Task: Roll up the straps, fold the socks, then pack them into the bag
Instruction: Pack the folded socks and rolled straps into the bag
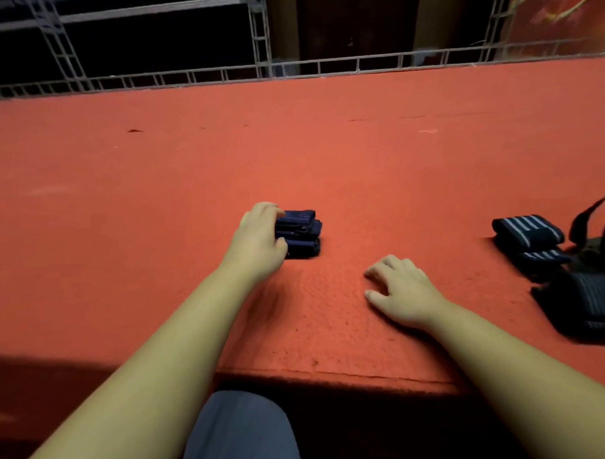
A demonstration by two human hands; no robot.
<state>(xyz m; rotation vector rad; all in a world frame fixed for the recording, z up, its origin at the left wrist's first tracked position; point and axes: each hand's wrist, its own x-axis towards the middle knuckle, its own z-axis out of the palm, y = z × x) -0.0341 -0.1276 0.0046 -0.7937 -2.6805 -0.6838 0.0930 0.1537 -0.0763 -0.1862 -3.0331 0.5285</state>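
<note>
A small stack of folded dark navy socks (303,233) lies in the middle of the red carpeted platform (291,154). My left hand (260,239) grips the stack from its left side, fingers curled over the top and thumb at the lower edge. My right hand (401,289) rests on the carpet to the right of the socks, fingers loosely spread, holding nothing. At the far right lie rolled dark straps with pale stripes (529,233), and beside them a black bag (586,301) with a looped handle, partly cut off by the frame.
The platform's front edge (333,374) runs just in front of my knee (239,434). A metal truss railing (288,70) borders the far edge, with dark space behind it.
</note>
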